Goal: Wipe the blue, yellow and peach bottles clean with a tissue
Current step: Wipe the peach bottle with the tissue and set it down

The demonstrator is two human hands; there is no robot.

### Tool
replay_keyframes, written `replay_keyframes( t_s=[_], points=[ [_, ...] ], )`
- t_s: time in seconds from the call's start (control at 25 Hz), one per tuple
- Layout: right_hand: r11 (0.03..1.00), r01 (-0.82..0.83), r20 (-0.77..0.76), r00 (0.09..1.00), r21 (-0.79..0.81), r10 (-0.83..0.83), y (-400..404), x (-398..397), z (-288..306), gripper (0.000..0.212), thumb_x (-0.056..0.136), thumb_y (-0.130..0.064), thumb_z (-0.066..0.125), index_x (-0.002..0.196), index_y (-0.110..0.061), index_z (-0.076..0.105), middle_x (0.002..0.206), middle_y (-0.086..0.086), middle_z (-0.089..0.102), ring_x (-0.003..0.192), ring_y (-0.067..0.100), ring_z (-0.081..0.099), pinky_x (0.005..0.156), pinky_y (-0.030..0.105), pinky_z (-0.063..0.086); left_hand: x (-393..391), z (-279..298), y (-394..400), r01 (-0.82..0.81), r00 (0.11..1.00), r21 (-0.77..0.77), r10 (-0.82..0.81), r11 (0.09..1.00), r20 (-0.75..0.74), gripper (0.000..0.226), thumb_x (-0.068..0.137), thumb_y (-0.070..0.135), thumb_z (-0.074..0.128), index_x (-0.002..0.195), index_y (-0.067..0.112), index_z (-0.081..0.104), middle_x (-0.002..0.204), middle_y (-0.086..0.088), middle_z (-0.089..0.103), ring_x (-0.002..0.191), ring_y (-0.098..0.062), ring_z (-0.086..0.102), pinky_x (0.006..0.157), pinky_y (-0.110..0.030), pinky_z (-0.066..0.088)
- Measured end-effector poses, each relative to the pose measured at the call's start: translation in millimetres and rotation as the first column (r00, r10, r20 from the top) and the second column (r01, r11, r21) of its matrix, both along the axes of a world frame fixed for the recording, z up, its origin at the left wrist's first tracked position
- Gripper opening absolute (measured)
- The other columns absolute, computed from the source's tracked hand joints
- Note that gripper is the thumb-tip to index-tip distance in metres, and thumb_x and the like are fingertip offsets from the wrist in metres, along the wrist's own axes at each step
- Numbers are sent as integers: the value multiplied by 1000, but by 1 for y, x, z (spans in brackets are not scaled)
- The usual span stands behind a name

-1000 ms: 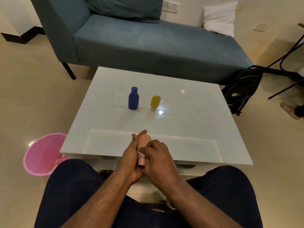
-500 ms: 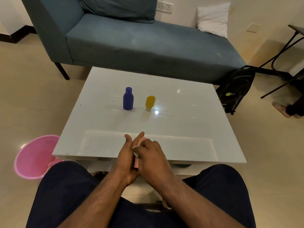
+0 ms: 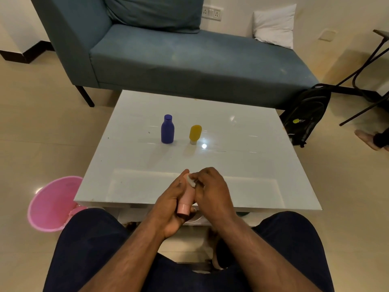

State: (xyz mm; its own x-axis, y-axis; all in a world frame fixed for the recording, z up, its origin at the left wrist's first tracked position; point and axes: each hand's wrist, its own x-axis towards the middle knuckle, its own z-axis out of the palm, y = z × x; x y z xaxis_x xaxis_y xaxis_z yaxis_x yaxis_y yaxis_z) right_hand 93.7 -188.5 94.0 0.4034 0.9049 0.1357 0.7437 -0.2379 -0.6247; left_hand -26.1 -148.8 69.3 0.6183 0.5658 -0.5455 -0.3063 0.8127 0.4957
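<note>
1. While the peach bottle [image 3: 188, 199] lies tilted over the near edge of the white coffee table [image 3: 242, 165], its cap toward the person, the left hand [image 3: 170, 205] grips it from the 9 o'clock side, fingers curled round the body.
2. At the bottle's far end, the right hand [image 3: 212, 192] pinches a small white tissue [image 3: 191, 181] against the bottle, fingers bent over the wad.
3. Both hands sit at about 6 o'clock of the table top, above the person's dark trousers [image 3: 88, 249].
4. Near the table's middle, the blue bottle [image 3: 167, 129] stands upright; the yellow bottle [image 3: 195, 133] stands on its cap just beside it at 3 o'clock, the two apart and not touching.
5. From the hands, both of those bottles lie toward 12 o'clock, well apart from the peach one.
6. On the floor at 8 o'clock of the table sits a pink plastic bucket [image 3: 50, 203].
7. Beyond the table at 12 o'clock stands a blue-grey chaise sofa [image 3: 189, 60] with a white cushion [image 3: 273, 25] at its right end.
8. Leaning by the sofa at 2 o'clock of the table is a black backpack [image 3: 305, 114].
</note>
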Motion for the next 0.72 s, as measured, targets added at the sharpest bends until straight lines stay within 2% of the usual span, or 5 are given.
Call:
replay_keyframes(
  t_s=[0.12, 0.24, 0.32, 0.6, 0.72],
  points=[
    [977, 211, -329, 921, -29, -209, 5, 30, 5, 17, 87, -14, 60, 93, -24, 72, 97, -8, 67, 89, 11, 63, 83, 32, 54, 0, 3, -2, 17, 997, 15, -16, 1000, -72, 46, 94, 31, 62, 136, 17, 53, 128, -15, 68, 98, -28, 61, 64, -36, 51],
    [932, 338, -754, 577, -130, -314, -2, 44, 7, 24, 88, -6, 55, 93, -23, 71, 94, 4, 69, 88, 26, 68, 76, 44, 59, 1, 5, 3, 41, 995, 48, -37, 998, -96, 41, 100, 32, 54, 138, 17, 51, 129, -9, 69, 103, -25, 62, 71, -39, 53],
    [930, 324, -816, 481, -173, -320, -9, 49, 4, 29, 92, -1, 48, 98, -20, 70, 99, 8, 66, 88, 28, 69, 71, 39, 59, 7, 6, 9, 39, 989, 39, -34, 998, -142, 31, 103, 29, 51, 133, 23, 52, 129, -9, 64, 110, -29, 64, 84, -47, 58],
    [929, 224, -773, 516, -295, -370, 13, 80, -23, 12, 87, -19, 61, 89, -15, 72, 93, 6, 71, 83, 21, 65, 68, 31, 54, 52, -14, 38, 133, 954, 129, -92, 983, -285, 37, 102, 7, 54, 136, 20, 51, 136, -11, 53, 118, -34, 62, 91, -54, 58],
    [967, 133, -689, 681, -219, -250, 26, 103, -33, 16, 87, -29, 65, 102, -24, 70, 100, -8, 69, 85, 14, 65, 63, 23, 54, 82, -25, 55, 241, 887, 276, -96, 930, -452, 42, 95, 10, 65, 133, 26, 54, 135, -6, 59, 116, -30, 62, 92, -47, 59]
  ],
)
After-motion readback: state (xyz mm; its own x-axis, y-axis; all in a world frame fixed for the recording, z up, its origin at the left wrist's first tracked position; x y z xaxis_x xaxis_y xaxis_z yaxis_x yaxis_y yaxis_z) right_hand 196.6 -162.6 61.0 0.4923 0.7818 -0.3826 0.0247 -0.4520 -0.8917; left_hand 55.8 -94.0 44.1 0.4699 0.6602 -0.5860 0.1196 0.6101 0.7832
